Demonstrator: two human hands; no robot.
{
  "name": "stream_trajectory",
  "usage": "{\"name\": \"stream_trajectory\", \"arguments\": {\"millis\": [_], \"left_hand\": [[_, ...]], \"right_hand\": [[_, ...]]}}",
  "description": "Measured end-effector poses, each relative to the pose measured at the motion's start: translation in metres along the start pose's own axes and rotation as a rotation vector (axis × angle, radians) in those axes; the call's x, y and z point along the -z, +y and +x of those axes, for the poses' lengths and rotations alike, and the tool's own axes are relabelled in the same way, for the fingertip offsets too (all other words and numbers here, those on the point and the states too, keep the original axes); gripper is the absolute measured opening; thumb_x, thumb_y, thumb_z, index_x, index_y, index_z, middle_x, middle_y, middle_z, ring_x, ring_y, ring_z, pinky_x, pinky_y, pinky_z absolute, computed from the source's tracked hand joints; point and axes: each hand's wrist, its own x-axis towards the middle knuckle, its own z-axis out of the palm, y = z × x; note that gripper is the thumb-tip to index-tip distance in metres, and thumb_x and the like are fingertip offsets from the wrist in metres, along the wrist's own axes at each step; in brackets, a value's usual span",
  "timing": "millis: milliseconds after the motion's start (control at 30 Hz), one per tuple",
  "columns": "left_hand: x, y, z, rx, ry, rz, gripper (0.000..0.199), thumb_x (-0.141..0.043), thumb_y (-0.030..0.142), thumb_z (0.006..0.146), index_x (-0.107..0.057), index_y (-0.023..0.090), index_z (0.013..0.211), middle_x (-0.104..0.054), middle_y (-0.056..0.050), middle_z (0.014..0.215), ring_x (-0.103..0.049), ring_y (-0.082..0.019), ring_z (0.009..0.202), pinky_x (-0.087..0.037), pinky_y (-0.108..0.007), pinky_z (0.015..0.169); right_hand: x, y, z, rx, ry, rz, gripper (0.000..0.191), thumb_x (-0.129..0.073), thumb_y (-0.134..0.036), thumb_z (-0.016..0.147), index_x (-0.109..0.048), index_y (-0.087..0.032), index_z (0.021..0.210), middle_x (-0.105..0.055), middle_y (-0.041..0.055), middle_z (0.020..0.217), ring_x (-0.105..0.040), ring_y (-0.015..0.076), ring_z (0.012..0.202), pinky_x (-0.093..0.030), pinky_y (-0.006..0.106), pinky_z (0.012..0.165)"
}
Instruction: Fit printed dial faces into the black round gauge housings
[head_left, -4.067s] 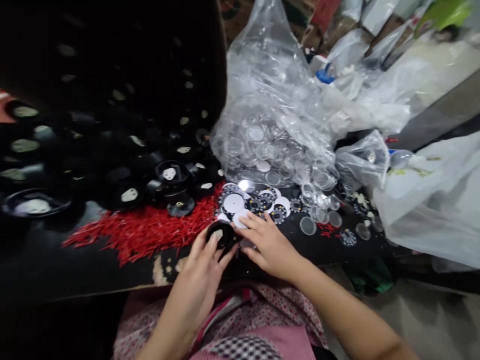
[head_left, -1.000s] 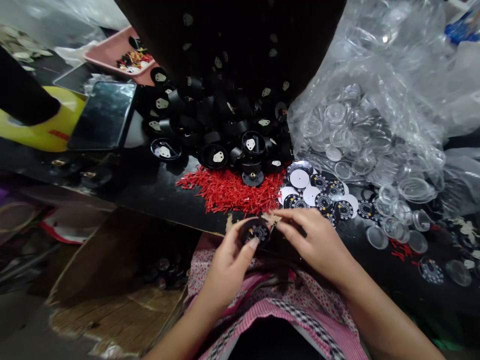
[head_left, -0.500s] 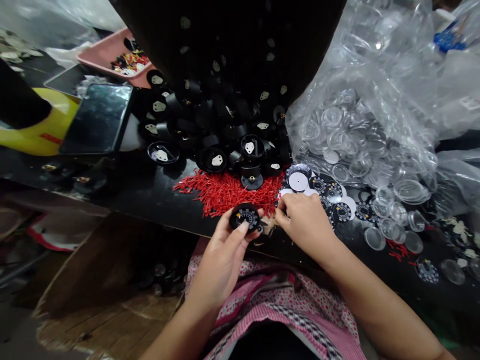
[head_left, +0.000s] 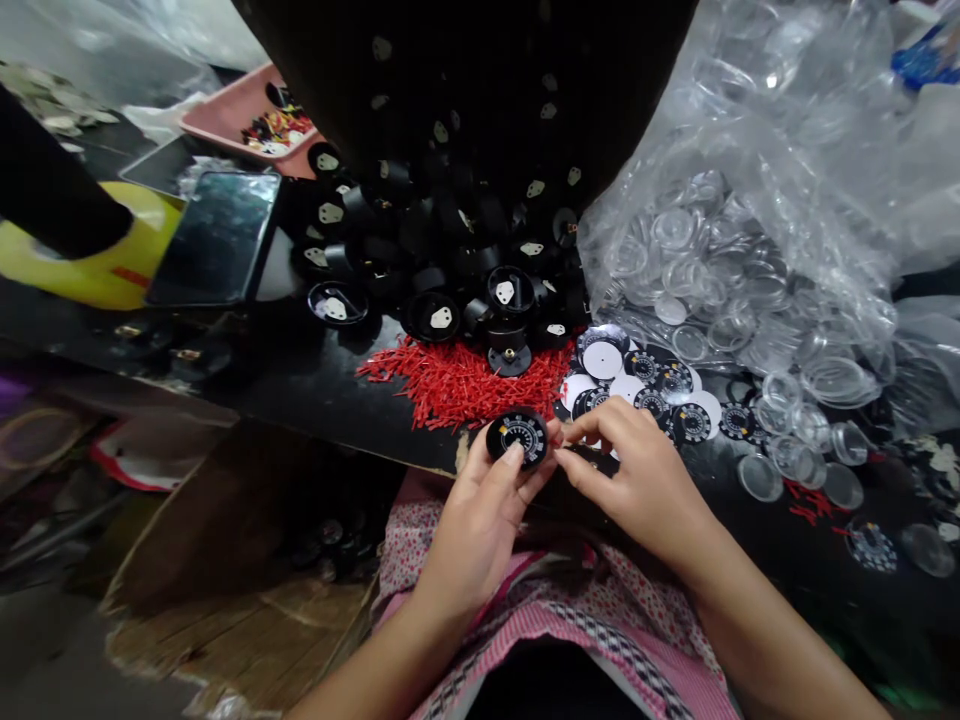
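Observation:
My left hand (head_left: 476,515) is closed around a round black gauge (head_left: 517,438), its printed dial tilted up and my thumb lying on the dial face. Close to its right side, my right hand (head_left: 641,475) pinches thumb and forefinger near my left fingertips; whatever is between them is too small to make out. Just beyond the gauge lies a heap of small red pointers (head_left: 450,390). Printed dial discs (head_left: 691,423), some with their white backs up, are spread past my right hand.
Black round housings (head_left: 510,290) crowd the back of the bench. Clear round covers (head_left: 787,455) lie at the right, below a plastic bag (head_left: 750,170) full of more. At the left are a dark flat screen (head_left: 214,240), a yellow tape roll (head_left: 97,270) and a pink tray (head_left: 225,110).
My left hand has shifted right with the gauge. My right hand has drawn back from the edge of the dial discs, its pinched fingertips now beside my left fingertips. The view has shifted slightly.

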Motion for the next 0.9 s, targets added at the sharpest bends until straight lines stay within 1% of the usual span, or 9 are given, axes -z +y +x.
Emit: {"name": "stream_trajectory", "arguments": {"millis": [133,200,267,333,400,567,667,800,900], "left_hand": [[0.002,-0.004,-0.001,-0.081,-0.003,0.084,0.03,-0.065,0.029,0.088,-0.062,0.025,0.118,-0.07,-0.006,0.116,-0.066,-0.024,0.114,-0.05,-0.042,0.104],[0.001,-0.003,0.002,-0.101,0.021,0.109,0.039,-0.064,0.03,0.089,-0.056,0.031,0.127,-0.07,-0.004,0.115,-0.066,-0.023,0.113,-0.05,-0.042,0.104],[-0.002,-0.004,0.006,-0.084,0.028,0.139,0.041,-0.064,0.029,0.089,-0.055,0.034,0.128,-0.071,-0.002,0.113,-0.066,-0.022,0.111,-0.05,-0.041,0.102],[-0.005,-0.007,0.009,-0.041,-0.005,0.151,0.032,-0.064,0.026,0.088,-0.06,0.031,0.119,-0.071,-0.002,0.11,-0.066,-0.022,0.11,-0.051,-0.039,0.1],[-0.007,-0.01,0.011,-0.028,-0.051,0.162,0.023,-0.065,0.025,0.087,-0.064,0.028,0.109,-0.07,-0.001,0.109,-0.065,-0.021,0.109,-0.051,-0.037,0.098],[-0.004,-0.013,0.009,-0.12,-0.08,0.311,0.02,-0.066,0.028,0.087,-0.065,0.026,0.107,-0.068,0.0,0.11,-0.064,-0.017,0.106,-0.048,-0.032,0.098],[-0.003,-0.009,0.006,-0.168,-0.094,0.381,0.019,-0.066,0.028,0.087,-0.064,0.027,0.106,-0.069,0.001,0.104,-0.065,-0.015,0.1,-0.05,-0.028,0.093],[-0.007,-0.003,0.0,-0.248,-0.043,0.473,0.013,-0.067,0.023,0.085,-0.065,0.025,0.098,-0.068,0.004,0.093,-0.066,-0.011,0.088,-0.052,-0.021,0.082],[-0.006,-0.002,0.0,-0.234,-0.041,0.461,0.014,-0.069,0.025,0.085,-0.065,0.025,0.098,-0.069,0.003,0.093,-0.067,-0.011,0.088,-0.053,-0.021,0.081]], "right_hand": [[0.002,-0.002,-0.002,0.008,0.007,-0.045,0.012,-0.059,-0.022,0.092,-0.059,-0.018,0.08,-0.062,0.002,0.082,-0.054,0.0176,0.077,-0.034,0.035,0.077],[0.003,-0.004,-0.003,0.017,0.03,0.051,0.014,-0.058,-0.024,0.094,-0.059,-0.018,0.081,-0.061,0.0008,0.081,-0.054,0.0163,0.076,-0.035,0.034,0.077],[0.004,-0.006,-0.005,0.027,0.037,0.145,0.013,-0.057,-0.024,0.095,-0.06,-0.019,0.083,-0.061,0.0,0.082,-0.055,0.0154,0.077,-0.035,0.033,0.077],[0.003,-0.008,-0.005,0.028,0.03,0.139,0.013,-0.057,-0.022,0.095,-0.061,-0.019,0.084,-0.062,0.0002,0.083,-0.055,0.0154,0.078,-0.034,0.033,0.078],[0.002,-0.009,-0.004,0.027,0.021,0.069,0.013,-0.055,-0.019,0.095,-0.062,-0.018,0.084,-0.061,0.0007,0.083,-0.055,0.0159,0.079,-0.033,0.033,0.077],[0.004,-0.009,-0.004,0.016,0.003,0.02,0.013,-0.054,-0.018,0.095,-0.06,-0.017,0.083,-0.06,0.001,0.083,-0.053,0.016,0.078,-0.031,0.033,0.076],[0.006,-0.009,-0.006,-0.003,-0.003,0.056,0.015,-0.054,-0.018,0.095,-0.058,-0.018,0.081,-0.058,0.0003,0.082,-0.052,0.0154,0.077,-0.032,0.033,0.075],[0.007,-0.01,-0.007,-0.014,-0.022,0.129,0.016,-0.053,-0.018,0.095,-0.056,-0.018,0.08,-0.056,-0.0005,0.08,-0.051,0.0146,0.076,-0.034,0.032,0.073],[0.008,-0.009,-0.005,-0.02,-0.052,0.212,0.016,-0.053,-0.02,0.095,-0.056,-0.019,0.079,-0.055,-0.001,0.079,-0.051,0.0139,0.074,-0.035,0.03,0.071]]}}
